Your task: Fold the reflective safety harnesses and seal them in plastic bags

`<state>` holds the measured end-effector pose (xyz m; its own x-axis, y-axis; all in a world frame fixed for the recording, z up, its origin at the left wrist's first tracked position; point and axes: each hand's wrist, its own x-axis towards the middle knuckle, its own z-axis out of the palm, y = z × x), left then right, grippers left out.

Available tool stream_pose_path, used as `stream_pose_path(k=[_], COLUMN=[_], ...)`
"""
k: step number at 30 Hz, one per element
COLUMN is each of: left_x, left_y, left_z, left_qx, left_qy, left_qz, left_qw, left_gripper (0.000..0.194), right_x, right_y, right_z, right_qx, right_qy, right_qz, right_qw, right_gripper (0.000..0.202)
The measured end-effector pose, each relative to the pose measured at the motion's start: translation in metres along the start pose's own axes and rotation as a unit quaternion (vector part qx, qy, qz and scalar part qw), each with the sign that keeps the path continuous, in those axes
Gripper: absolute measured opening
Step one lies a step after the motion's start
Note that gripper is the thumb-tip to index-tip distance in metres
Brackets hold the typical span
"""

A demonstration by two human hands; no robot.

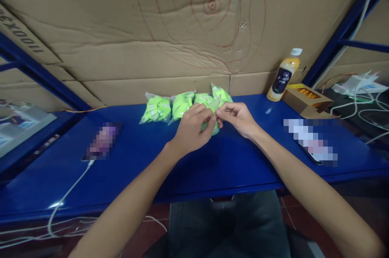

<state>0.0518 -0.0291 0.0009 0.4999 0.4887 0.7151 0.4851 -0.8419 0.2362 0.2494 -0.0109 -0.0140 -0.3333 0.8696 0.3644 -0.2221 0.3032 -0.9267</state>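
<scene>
My left hand [196, 128] and my right hand [235, 117] meet above the middle of the blue table. Their fingers are closed in a pinch at the upper edge of a clear plastic bag [215, 131] with neon-green content, mostly hidden behind them. Just behind stand several similar bags of folded neon-yellow fabric: one bag [156, 109] at the left shows a pale stripe, and a second bag [182, 106] sits beside it. Partly covered by my hands are a third bag [203, 98] and a fourth bag [222, 93].
A phone [102, 141] with a white cable lies on the table [136, 160] at left, another phone [310, 140] at right. Back right are a drink bottle [282, 75] and an open cardboard box [306, 100]. A cardboard wall [106, 27] closes the back.
</scene>
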Motion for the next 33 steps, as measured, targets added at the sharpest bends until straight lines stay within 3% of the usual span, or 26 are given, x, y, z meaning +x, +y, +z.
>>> stream_pose_path(k=[8, 22, 28, 33], left_x=[-0.001, 0.003, 0.002, 0.004], left_y=[0.003, 0.001, 0.003, 0.002], left_z=[0.006, -0.005, 0.001, 0.0], left_qx=[0.022, 0.026, 0.006, -0.041], left_qy=[0.041, -0.039, 0.031, 0.055], left_qz=[-0.016, -0.018, -0.055, -0.14], left_qw=[0.999, 0.999, 0.998, 0.988], left_gripper=[0.021, 0.024, 0.022, 0.021], right_x=[0.0, 0.001, 0.002, 0.002], right_y=[-0.001, 0.002, 0.004, 0.006], right_z=[-0.002, -0.001, 0.012, 0.02], right_qx=[-0.006, -0.017, 0.005, 0.035], right_qy=[0.001, -0.024, 0.026, 0.083], right_qz=[0.003, 0.002, 0.007, 0.02], right_qw=[1.0, 1.0, 1.0, 0.996], right_gripper=[0.044, 0.036, 0.035, 0.025])
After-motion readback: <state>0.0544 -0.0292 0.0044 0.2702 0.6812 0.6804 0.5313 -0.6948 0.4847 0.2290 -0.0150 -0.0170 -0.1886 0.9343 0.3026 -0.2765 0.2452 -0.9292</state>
